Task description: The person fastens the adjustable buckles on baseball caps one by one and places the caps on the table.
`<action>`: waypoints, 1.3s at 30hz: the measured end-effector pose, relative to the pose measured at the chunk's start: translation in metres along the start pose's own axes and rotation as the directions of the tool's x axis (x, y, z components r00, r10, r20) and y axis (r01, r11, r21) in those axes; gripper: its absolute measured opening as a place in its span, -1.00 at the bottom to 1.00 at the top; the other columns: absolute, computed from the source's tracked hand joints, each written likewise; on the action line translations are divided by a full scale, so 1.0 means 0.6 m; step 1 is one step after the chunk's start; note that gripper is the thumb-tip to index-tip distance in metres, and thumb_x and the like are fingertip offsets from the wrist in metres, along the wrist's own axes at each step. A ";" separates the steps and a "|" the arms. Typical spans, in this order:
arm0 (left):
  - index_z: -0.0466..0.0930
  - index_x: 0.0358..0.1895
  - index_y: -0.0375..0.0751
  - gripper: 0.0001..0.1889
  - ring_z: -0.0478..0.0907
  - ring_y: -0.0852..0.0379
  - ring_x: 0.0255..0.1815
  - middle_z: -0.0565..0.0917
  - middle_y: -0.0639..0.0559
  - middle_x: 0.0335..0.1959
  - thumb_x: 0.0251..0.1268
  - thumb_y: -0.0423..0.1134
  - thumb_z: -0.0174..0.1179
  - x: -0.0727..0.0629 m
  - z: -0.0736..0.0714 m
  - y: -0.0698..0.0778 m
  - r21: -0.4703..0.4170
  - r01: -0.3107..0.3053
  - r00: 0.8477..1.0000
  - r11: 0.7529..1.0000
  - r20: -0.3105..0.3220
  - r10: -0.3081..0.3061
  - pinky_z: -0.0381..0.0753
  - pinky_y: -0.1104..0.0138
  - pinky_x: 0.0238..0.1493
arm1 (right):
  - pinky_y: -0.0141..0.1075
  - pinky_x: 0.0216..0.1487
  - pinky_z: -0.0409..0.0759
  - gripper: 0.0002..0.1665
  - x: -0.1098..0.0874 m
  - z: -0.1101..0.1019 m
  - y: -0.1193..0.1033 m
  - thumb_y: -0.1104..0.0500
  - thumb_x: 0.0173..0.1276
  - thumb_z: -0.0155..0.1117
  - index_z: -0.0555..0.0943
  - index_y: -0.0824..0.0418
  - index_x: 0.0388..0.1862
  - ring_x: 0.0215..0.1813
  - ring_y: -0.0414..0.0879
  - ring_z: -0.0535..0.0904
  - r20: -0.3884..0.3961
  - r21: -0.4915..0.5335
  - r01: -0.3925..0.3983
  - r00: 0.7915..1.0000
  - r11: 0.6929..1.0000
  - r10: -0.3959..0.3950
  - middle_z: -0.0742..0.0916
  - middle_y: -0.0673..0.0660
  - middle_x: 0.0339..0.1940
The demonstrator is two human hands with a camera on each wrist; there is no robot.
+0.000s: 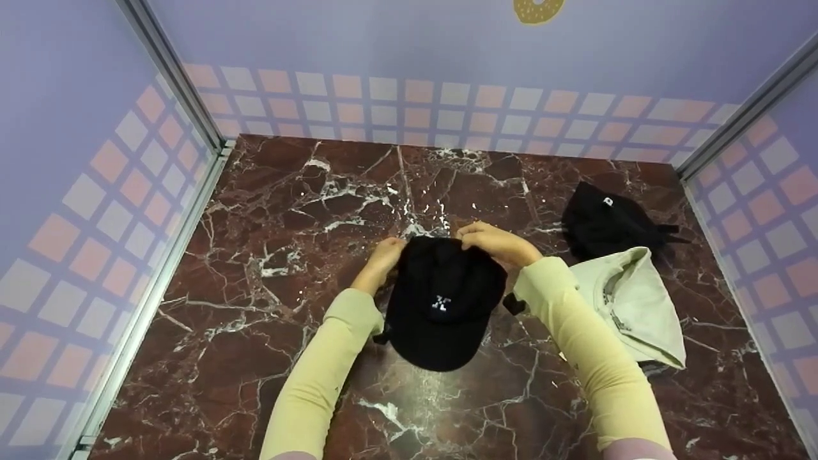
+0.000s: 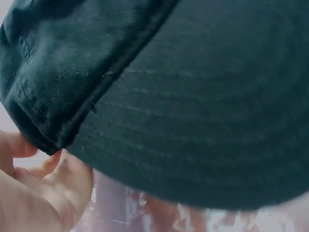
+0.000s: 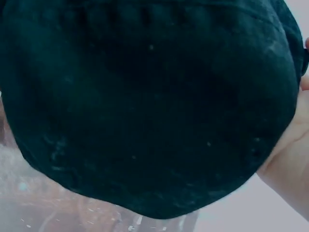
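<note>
Near a dark hat [image 1: 607, 222] and a pale hat [image 1: 653, 306] partly behind a sleeve [image 1: 585, 338], hands [image 1: 382, 259] [image 1: 500, 244] grip a cap [image 1: 441, 284].

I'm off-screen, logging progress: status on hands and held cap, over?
Left hand, right hand both gripping black cap. Brim on near side. Pale hat, second black hat off right. Nothing seen blocking.

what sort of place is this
Probably a purpose-built booth: lilac panels with pink and white checks enclose the left, back and right, metal strips line the corners, and a dark red marble-look surface lies below the held black cap.
</note>
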State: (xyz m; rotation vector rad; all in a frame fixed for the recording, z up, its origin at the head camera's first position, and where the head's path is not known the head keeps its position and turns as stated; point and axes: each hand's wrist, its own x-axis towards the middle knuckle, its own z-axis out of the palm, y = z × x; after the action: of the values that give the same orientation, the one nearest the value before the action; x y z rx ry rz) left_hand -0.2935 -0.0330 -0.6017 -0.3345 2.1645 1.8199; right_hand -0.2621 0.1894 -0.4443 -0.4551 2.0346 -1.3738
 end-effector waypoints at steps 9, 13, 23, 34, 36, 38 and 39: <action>0.43 0.02 -0.31 -0.64 0.43 -0.01 0.00 0.52 -0.16 -0.04 0.28 -0.14 -0.04 -0.167 0.012 0.154 0.185 -0.371 0.925 0.910 0.165 0.343 0.35 0.24 0.08 | -0.44 -0.29 0.39 -0.72 -0.002 -0.008 0.024 0.38 0.03 -0.22 0.46 0.14 -0.60 -0.41 -0.24 0.43 0.092 0.321 -0.023 0.996 0.947 -0.007 0.55 -0.08 -0.53; 0.41 0.02 -0.43 -0.64 0.41 -0.04 0.01 0.51 -0.25 -0.03 0.28 -0.21 -0.04 -0.197 0.011 0.179 0.179 -0.433 0.885 0.884 0.272 0.378 0.34 0.27 0.09 | -0.41 -0.25 0.44 -0.63 -0.004 -0.007 0.027 0.35 0.06 -0.28 0.54 0.13 -0.47 -0.34 -0.21 0.51 0.134 0.377 -0.088 0.990 0.922 0.040 0.64 -0.06 -0.42; 0.55 -0.25 -0.21 -0.72 0.45 0.17 -0.33 0.55 0.02 -0.36 0.26 -0.08 -0.03 -0.083 0.018 0.085 0.037 -0.499 0.812 0.866 0.369 0.452 0.43 0.36 -0.21 | -0.43 -0.23 0.45 -0.53 -0.011 0.008 0.024 0.34 0.12 -0.38 0.56 0.08 -0.42 -0.33 -0.23 0.53 0.174 0.490 -0.155 0.982 0.858 0.078 0.65 -0.08 -0.40; 0.46 -0.32 -0.20 -0.81 0.49 0.17 -0.42 0.52 0.06 -0.47 0.23 -0.13 -0.01 0.038 0.042 -0.032 -0.369 -0.191 0.815 0.910 0.457 0.356 0.49 0.33 -0.36 | -0.44 -0.27 0.45 -0.55 -0.009 0.013 0.032 0.32 0.18 -0.39 0.52 0.08 -0.47 -0.38 -0.25 0.51 0.146 0.554 -0.140 0.987 0.821 0.070 0.63 -0.09 -0.45; 0.46 -0.33 -0.19 -0.81 0.49 0.16 -0.40 0.51 0.06 -0.45 0.21 -0.13 0.02 0.042 0.045 -0.039 -0.415 -0.181 0.806 0.892 0.458 0.376 0.48 0.33 -0.35 | -0.46 -0.27 0.44 -0.58 -0.004 0.011 0.040 0.35 0.23 -0.35 0.51 0.11 -0.50 -0.39 -0.25 0.49 0.078 0.518 -0.069 0.996 0.853 0.033 0.60 -0.09 -0.48; 0.47 -0.33 -0.19 -0.82 0.48 0.18 -0.38 0.51 0.07 -0.44 0.21 -0.14 0.01 0.036 0.046 -0.035 -0.408 -0.186 0.815 0.894 0.444 0.372 0.47 0.34 -0.33 | -0.46 -0.30 0.45 -0.61 0.000 0.007 0.048 0.33 0.29 -0.26 0.53 0.11 -0.53 -0.42 -0.27 0.49 0.000 0.472 -0.028 0.999 0.881 0.032 0.60 -0.10 -0.52; 0.46 -0.33 -0.20 -0.82 0.46 0.18 -0.38 0.49 0.07 -0.44 0.22 -0.15 0.00 0.026 0.046 -0.027 -0.389 -0.181 0.830 0.903 0.433 0.353 0.46 0.33 -0.31 | -0.47 -0.32 0.45 -0.62 0.001 0.004 0.052 0.30 0.32 -0.21 0.54 0.11 -0.54 -0.44 -0.28 0.49 -0.036 0.445 -0.015 0.999 0.895 0.035 0.59 -0.10 -0.56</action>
State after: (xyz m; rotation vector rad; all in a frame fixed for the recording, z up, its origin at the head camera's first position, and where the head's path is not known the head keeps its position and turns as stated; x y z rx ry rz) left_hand -0.3001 -0.0086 -0.6263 0.3698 1.6059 2.1349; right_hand -0.2590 0.1994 -0.4736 -0.1952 1.6726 -1.7822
